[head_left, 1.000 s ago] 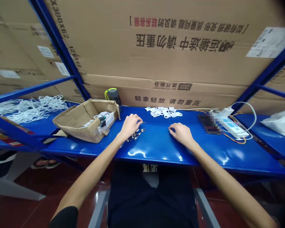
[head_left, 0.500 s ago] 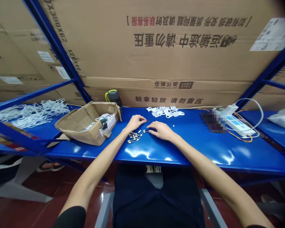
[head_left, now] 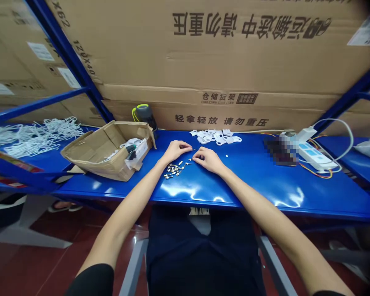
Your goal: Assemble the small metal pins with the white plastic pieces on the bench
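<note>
My left hand (head_left: 173, 150) rests on the blue shelf (head_left: 249, 185), its fingers pinched on a thin small metal piece that points right. My right hand (head_left: 209, 159) lies just right of it, fingers curled, fingertips close to the tip of that piece. A little heap of small metal parts (head_left: 173, 169) lies on the shelf just in front of both hands. Behind the hands sits a cluster of white plastic parts (head_left: 216, 137). A single tiny white bit (head_left: 226, 156) lies right of my right hand.
An open cardboard box (head_left: 106, 150) with white parts stands at the left, a dark cup (head_left: 142, 115) behind it. White wire pieces (head_left: 33, 133) pile on the far left shelf. A power strip (head_left: 316, 156) with cables lies at the right. Large cartons wall the back.
My right hand has moved left across the shelf, from apart at the right to close beside my left hand. The view has tilted down slightly.
</note>
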`<action>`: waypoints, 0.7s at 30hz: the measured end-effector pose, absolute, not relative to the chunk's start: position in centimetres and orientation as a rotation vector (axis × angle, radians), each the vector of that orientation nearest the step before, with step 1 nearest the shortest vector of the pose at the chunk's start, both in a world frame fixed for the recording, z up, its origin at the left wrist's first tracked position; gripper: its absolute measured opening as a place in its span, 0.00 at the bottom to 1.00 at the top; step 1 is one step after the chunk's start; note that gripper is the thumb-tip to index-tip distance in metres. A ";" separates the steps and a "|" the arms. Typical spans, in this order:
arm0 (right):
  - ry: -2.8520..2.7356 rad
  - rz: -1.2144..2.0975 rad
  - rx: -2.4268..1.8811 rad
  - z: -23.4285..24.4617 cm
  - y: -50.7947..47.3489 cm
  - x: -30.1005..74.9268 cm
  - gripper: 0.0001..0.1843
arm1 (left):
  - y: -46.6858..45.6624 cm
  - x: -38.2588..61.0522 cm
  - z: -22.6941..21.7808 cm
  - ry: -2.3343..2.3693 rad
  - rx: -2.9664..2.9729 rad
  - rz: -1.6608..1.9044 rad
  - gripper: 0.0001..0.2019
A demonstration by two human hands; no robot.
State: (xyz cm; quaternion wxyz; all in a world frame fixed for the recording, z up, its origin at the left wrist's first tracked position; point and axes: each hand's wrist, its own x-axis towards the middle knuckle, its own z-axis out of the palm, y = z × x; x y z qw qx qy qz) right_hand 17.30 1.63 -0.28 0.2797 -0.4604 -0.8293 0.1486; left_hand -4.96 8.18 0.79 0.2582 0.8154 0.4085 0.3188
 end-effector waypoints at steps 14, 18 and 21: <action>-2.137 0.379 -1.422 0.3 0.9 18.6 0.06 | 5.0 -4.3 1.6 0.979 2.616 0.647 0.12; -2.122 0.368 -1.387 0.1 0.7 18.6 0.07 | 5.1 -4.2 1.4 0.981 2.593 0.666 0.12; -2.129 0.362 -1.349 -0.1 0.7 18.4 0.09 | 5.0 -4.1 1.3 0.967 2.576 0.672 0.13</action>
